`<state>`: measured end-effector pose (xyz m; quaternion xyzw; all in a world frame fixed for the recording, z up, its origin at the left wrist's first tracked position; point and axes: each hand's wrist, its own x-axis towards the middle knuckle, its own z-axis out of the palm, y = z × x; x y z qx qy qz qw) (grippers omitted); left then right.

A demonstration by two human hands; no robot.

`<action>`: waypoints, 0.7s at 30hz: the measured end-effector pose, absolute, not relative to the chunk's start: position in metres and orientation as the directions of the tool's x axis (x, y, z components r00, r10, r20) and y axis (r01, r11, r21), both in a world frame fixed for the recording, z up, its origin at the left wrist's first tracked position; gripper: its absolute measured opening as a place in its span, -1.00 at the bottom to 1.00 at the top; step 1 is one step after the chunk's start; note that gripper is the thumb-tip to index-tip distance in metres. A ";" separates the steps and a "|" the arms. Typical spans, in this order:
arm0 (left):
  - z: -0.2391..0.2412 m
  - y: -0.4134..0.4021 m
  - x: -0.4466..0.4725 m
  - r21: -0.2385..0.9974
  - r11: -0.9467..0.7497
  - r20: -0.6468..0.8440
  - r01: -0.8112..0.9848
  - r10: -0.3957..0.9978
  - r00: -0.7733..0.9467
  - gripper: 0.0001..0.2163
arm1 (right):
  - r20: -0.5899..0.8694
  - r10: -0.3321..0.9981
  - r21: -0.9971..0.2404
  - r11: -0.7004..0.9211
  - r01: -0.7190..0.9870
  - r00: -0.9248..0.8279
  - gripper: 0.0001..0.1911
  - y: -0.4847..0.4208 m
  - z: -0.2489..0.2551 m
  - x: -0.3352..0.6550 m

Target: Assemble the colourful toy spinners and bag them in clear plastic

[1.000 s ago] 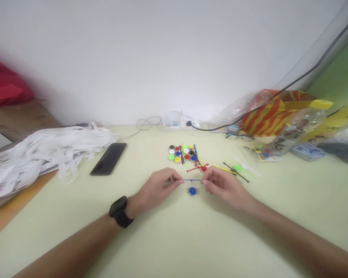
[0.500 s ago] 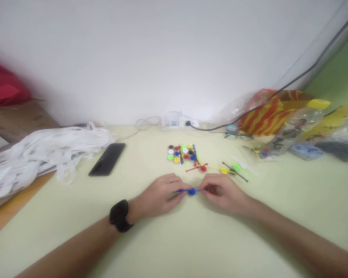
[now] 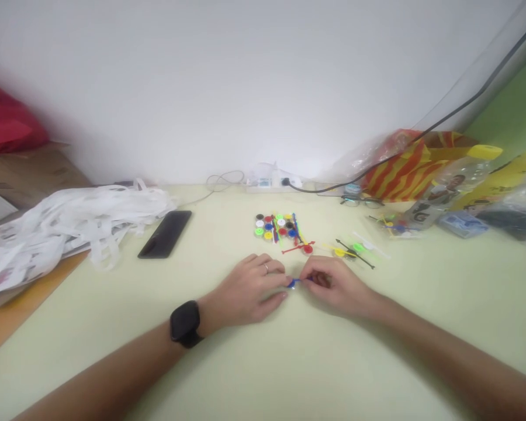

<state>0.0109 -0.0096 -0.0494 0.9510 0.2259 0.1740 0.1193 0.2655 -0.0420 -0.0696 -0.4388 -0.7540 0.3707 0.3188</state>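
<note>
A small blue disc (image 3: 291, 285) lies on the middle of a pale green desk (image 3: 228, 374), well in from the back edge, partly hidden by fingers. A thin blue arrow (image 3: 298, 280) reaches rightward from it; whether they are joined cannot be told. The left hand (image 3: 248, 289) is half open, thumb apart from the fingers, a fingertip over the disc. The right hand (image 3: 337, 286) is closed in a pinch, thumb and forefinger on the arrow's right part.

Just beyond, toward the back edge, lie a red disc (image 3: 307, 249) touching a red arrow (image 3: 289, 250), and a cluster of coloured discs (image 3: 268, 227). A black phone (image 3: 165, 234) lies toward the left edge, near heaped white bags (image 3: 70, 222). A power strip (image 3: 263, 183) sits along the back edge; a bottle (image 3: 433, 196) stands near the back right corner.
</note>
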 end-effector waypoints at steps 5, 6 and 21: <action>-0.050 -0.006 0.006 0.463 -0.822 0.281 0.333 0.492 0.824 -0.72 | 0.138 0.901 -0.848 0.321 0.421 -0.411 -0.91 -0.040 -0.067 0.267; -0.049 -0.006 0.006 0.496 -0.803 0.283 0.330 0.509 0.813 -0.68 | 0.132 0.906 -0.852 0.311 0.422 -0.402 -0.88 -0.040 -0.067 0.268; -0.060 0.004 0.004 0.726 -0.569 0.319 0.387 0.777 0.543 -0.72 | -0.048 0.975 -0.988 -0.014 0.153 -0.218 -0.49 -0.044 -0.037 0.272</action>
